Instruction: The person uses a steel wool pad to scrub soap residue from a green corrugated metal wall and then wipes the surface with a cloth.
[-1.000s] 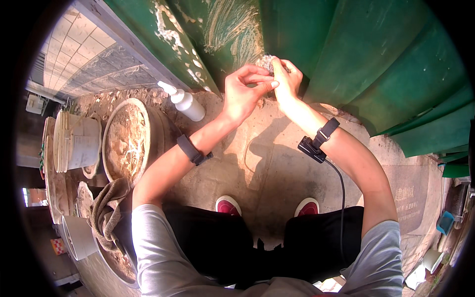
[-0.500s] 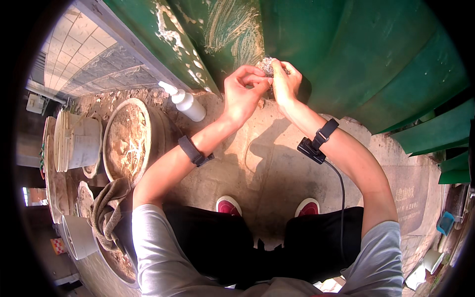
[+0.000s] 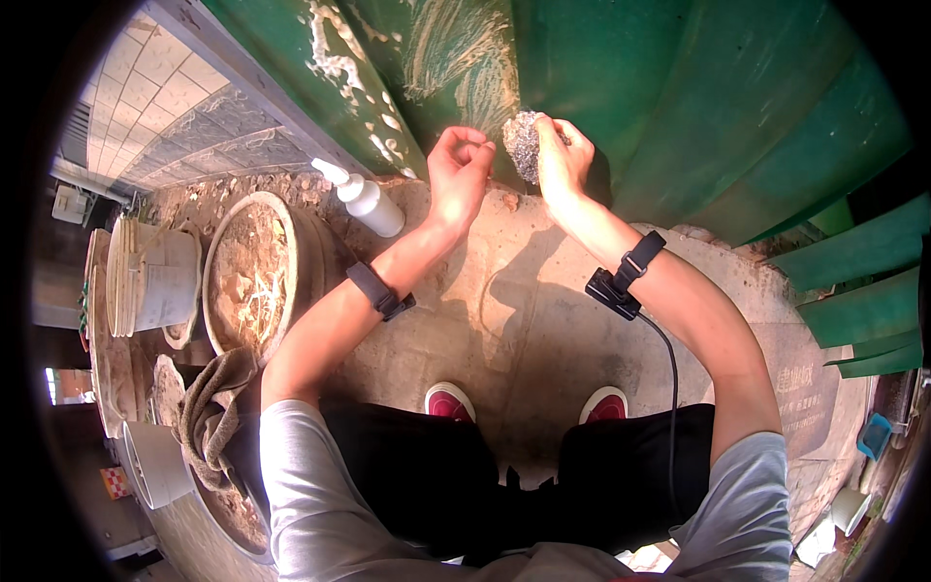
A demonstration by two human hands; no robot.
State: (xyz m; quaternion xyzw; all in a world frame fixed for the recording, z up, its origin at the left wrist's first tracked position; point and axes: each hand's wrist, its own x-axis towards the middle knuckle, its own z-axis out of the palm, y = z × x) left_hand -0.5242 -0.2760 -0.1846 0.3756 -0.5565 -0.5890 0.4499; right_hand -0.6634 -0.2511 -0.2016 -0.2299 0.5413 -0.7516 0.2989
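My right hand (image 3: 565,160) grips a silvery steel wool scrubber (image 3: 525,145), most of which sticks out on the left side of my thumb. It is close in front of the green corrugated metal sheet (image 3: 601,68). A short gap to the left, my left hand (image 3: 459,175) has its fingers curled in toward the thumb; whether a tiny bit is pinched there cannot be made out. Tan foamy smears (image 3: 456,58) mark the sheet above my hands. White foam (image 3: 335,63) runs down a ridge farther left. A white spray bottle (image 3: 371,204) stands left of my left hand.
A large round pot (image 3: 288,223) of dry soil stands at left, beside stacked pale buckets (image 3: 160,276). A brown cloth (image 3: 211,407) hangs over another pot's rim. Loose green sheets (image 3: 863,320) jut out at right. Paving (image 3: 524,339) lies under my feet.
My left hand has come away from the steel wool scrubber and moved slightly left. More of the scrubber shows now, while my right hand stays nearly in place. The loose sheets at right have shifted.
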